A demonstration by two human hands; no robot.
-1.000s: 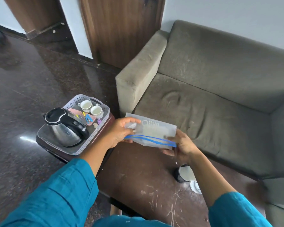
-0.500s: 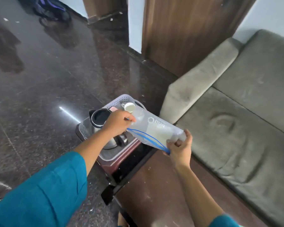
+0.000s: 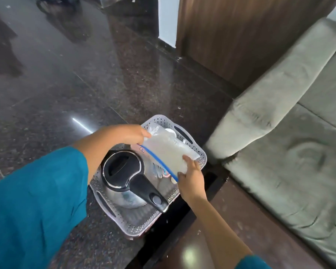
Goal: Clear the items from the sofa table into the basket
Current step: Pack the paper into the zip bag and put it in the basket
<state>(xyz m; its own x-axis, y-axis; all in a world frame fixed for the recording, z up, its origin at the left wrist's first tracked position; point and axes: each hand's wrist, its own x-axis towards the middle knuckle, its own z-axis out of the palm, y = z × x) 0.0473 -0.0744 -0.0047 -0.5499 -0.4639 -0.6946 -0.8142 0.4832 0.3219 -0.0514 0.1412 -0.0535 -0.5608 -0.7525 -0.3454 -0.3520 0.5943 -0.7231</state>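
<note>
A clear zip bag (image 3: 167,152) with a blue seal line hangs flat over the far half of the grey perforated basket (image 3: 201,152). My left hand (image 3: 124,133) pinches the bag's far left corner. At the bag's near right end, my right hand (image 3: 191,180) grips it by the seal. Inside the basket stands a steel kettle (image 3: 128,181) with a black lid and handle. The bag hides most of the small items behind the kettle; a bit of a white cup (image 3: 171,131) shows past it.
The basket sits on a small dark stand beside the brown sofa table (image 3: 250,226). A grey-green sofa (image 3: 289,133) fills the right side. Dark polished floor (image 3: 66,84) spreads to the left, with a wooden door (image 3: 241,35) behind.
Both hands carried the zip bag left from above the sofa table to over the basket and lowered it. My view swung left and down with it.
</note>
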